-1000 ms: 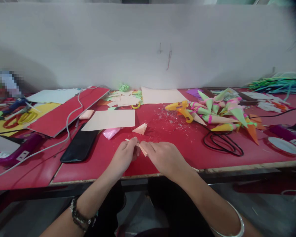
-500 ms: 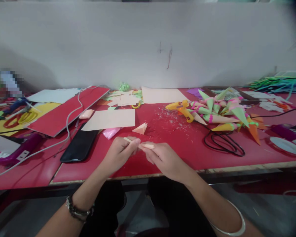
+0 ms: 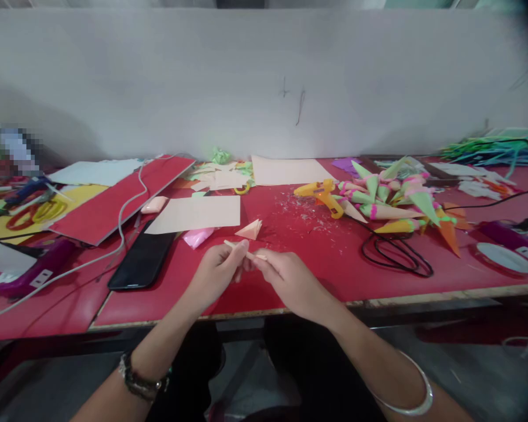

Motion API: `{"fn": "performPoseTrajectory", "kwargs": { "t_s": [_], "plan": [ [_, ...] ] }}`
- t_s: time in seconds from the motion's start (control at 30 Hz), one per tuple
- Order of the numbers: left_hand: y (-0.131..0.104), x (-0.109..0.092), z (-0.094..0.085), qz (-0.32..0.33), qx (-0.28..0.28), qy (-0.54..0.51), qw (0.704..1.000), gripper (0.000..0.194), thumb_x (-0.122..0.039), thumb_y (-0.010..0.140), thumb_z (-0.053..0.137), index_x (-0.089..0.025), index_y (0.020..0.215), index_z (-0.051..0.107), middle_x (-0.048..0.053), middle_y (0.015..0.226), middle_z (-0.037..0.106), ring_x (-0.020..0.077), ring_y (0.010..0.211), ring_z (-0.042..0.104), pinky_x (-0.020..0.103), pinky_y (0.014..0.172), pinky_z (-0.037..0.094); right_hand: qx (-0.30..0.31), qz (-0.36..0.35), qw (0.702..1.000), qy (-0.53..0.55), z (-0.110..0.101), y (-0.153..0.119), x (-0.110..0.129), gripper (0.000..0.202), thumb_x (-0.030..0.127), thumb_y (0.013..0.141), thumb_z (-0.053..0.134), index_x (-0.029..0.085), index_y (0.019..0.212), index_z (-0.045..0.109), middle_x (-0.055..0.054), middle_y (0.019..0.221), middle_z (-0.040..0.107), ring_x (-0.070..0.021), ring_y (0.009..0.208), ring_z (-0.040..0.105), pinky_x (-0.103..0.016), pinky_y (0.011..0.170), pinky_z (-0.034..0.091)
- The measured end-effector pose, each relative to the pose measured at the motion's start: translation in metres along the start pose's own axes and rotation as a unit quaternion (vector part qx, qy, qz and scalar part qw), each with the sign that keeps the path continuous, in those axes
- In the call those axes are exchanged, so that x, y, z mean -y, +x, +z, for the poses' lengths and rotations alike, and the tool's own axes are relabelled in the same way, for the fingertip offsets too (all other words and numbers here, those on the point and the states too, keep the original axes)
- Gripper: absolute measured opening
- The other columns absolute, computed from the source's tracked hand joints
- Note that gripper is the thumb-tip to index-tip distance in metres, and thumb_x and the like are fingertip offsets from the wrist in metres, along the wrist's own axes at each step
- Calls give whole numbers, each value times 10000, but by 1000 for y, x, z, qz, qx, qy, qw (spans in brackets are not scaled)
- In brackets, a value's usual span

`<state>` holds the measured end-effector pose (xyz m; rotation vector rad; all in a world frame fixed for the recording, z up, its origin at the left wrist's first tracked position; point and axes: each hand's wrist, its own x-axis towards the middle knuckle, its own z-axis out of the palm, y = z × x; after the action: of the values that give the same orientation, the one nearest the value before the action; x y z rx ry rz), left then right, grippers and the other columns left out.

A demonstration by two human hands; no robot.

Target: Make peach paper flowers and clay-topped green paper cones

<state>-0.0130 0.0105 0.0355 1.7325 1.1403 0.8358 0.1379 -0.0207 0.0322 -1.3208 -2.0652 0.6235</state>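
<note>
Between my fingertips, just above the table's front part, is a thin strip of folded cream paper [image 3: 253, 256]. My left hand [image 3: 220, 266] pinches its left end, thumb on top. My right hand [image 3: 288, 278] closes on the right end, and its fingers hide part of the paper. Right behind my hands lies a small pleated peach paper piece [image 3: 249, 229]. A flat cream paper sheet [image 3: 198, 213] rests to the left of that, over a pink wrapped packet [image 3: 198, 237] and the top of a black phone [image 3: 141, 261].
A yellow glue gun [image 3: 321, 193] with a coiled black cord [image 3: 396, 261] lies right of centre, beside several green and pink paper cones [image 3: 387, 196]. At left are a red board [image 3: 123, 202], a white cable and a purple power strip [image 3: 37, 272]. Glue shreds dot the red table [image 3: 273, 205].
My fingers have shifted along the paper strip, and my hands are closer together. Less of the strip shows at the right hand. The view has tilted slightly.
</note>
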Motion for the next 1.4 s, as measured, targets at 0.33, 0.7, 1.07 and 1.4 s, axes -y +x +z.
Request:
{"fn": "performPoseTrajectory", "kwargs": {
  "t_s": [0.33, 0.7, 1.07, 1.4],
  "plan": [
    [1, 3, -2, -19, 25, -11, 999, 475, -399, 846, 337, -156, 441, 387, -55, 422, 301, 59, 405, 272, 206, 428, 237, 40, -23, 997, -57, -2, -1, -1, 319, 330, 901, 301, 160, 709, 491, 14, 563, 484, -90, 497, 433, -223, 471, 245],
    [-3, -1, 2, -50, 17, -41, 998, 458, -402, 833, 350, -153, 459, 441, -57, 400, 298, 56, 385, 265, 204, 406, 215, 5, -34, 981, -192, -5, -2, 1, 291, 291, 898, 307, 166, 760, 531, -6, 551, 532, -107, 481, 456, -245, 463, 199],
    [-4, -7, -4, 56, 34, 35, 997, 437, -334, 850, 324, -165, 447, 325, -57, 439, 267, 57, 413, 261, 214, 439, 238, 36, -42, 991, 120, -9, -3, -4, 357, 365, 899, 312, 145, 764, 559, 34, 557, 486, -63, 492, 430, -180, 490, 297],
    [-6, -9, 7, -97, -33, -78, 992, 444, -379, 819, 372, -168, 429, 339, -55, 394, 296, 63, 403, 275, 216, 434, 238, -169, -167, 908, -345, -3, -7, -1, 344, 293, 902, 341, 176, 646, 539, 22, 466, 524, -100, 418, 431, -265, 464, 183]
  ]
}}
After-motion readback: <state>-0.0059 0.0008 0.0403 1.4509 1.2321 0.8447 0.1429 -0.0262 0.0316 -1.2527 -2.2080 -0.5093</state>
